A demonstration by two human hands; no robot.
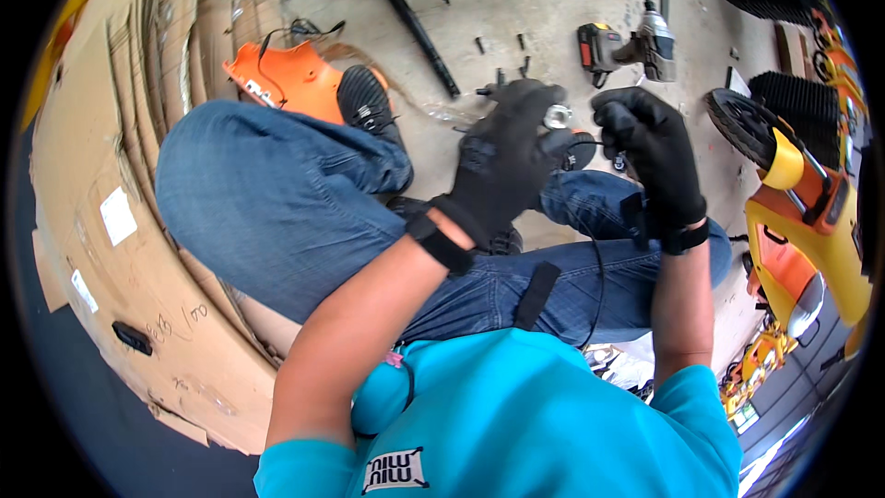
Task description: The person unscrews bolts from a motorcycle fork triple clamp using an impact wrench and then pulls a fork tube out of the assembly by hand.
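Observation:
Both my hands wear black gloves and are raised above my knees. My left hand [505, 159] pinches a small silver ring-shaped metal part [557, 116] between thumb and fingers. My right hand [653, 149] is closed just to its right, fingers curled around a thin black cable [599, 267] that runs down across my jeans. The two hands almost touch at the metal part.
A cordless drill [636, 48] lies on the concrete floor ahead, beside a long black shaft [415, 18] and several loose bolts. An orange plastic cover [290, 78] sits by my shoe. Flattened cardboard [111, 175] lies left. A yellow and orange ride-on vehicle [811, 212] stands right.

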